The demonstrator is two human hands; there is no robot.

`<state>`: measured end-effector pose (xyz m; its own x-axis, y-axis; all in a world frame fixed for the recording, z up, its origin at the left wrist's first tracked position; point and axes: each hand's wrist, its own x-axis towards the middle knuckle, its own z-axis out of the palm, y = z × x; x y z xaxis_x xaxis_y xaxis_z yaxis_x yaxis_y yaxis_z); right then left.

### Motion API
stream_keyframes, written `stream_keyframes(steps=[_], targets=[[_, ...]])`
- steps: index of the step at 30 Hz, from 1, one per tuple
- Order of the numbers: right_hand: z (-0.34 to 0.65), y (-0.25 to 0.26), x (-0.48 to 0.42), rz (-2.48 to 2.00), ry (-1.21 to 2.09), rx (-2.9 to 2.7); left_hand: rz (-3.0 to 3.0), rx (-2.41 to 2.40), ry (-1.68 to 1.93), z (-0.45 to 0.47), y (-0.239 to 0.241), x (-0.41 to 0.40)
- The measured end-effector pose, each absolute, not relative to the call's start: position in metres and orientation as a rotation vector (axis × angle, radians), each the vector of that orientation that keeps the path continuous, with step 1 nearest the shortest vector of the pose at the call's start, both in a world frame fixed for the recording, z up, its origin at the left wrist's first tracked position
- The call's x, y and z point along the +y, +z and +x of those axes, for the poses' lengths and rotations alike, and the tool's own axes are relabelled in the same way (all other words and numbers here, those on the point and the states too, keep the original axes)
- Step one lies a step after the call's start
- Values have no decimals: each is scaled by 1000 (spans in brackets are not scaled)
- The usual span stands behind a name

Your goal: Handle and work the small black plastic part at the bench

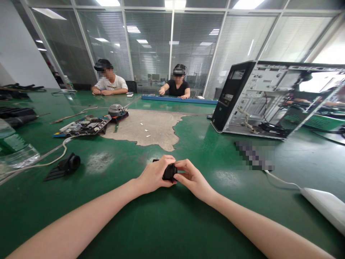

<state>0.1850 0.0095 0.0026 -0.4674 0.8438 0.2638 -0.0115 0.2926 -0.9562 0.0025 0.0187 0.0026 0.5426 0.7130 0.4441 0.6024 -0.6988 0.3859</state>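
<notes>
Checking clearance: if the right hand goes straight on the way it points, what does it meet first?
The right hand points left and touches the small black part; the left hand is probably just beyond.

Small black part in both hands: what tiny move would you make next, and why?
Probably a slight tilt of the small black part toward the camera. The left hand wraps most of it and the right hand pinches its other end, so little of it shows. It is held low over the green table.
</notes>
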Motion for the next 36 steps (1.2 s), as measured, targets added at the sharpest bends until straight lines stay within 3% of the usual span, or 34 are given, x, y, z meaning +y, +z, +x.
stream_keyframes(steps=[9,23,36], targets=[[184,4,7,-748,1341,-1752,2663,1197,734,3,5,15],[183,4,8,-820,1319,-1749,2735,1115,982,5,4,16],[183,2,9,-786,1270,-1754,2668,959,944,5,3,18]])
